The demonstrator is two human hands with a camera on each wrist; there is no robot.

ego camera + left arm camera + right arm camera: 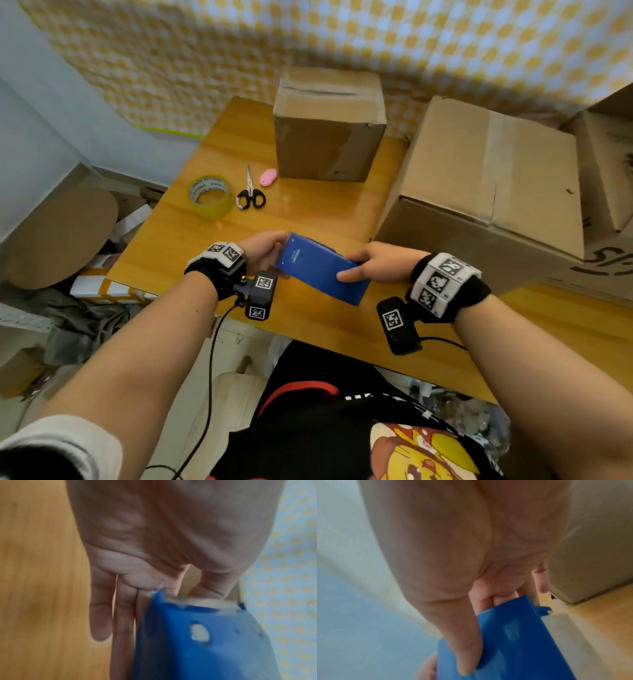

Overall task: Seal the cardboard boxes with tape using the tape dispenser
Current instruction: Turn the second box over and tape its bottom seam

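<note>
I hold a blue tape dispenser with both hands just above the front of the wooden table. My left hand grips its left end; in the left wrist view the thumb and fingers of that hand clamp the dispenser. My right hand holds the right end, and the thumb lies flat on the blue face. A small cardboard box stands at the back of the table. A large cardboard box sits to the right, with pale tape along its top.
A roll of yellowish tape, black-handled scissors and a small pink object lie left of the small box. Another cardboard box stands at the far right. Clutter and cardboard fill the floor to the table's left.
</note>
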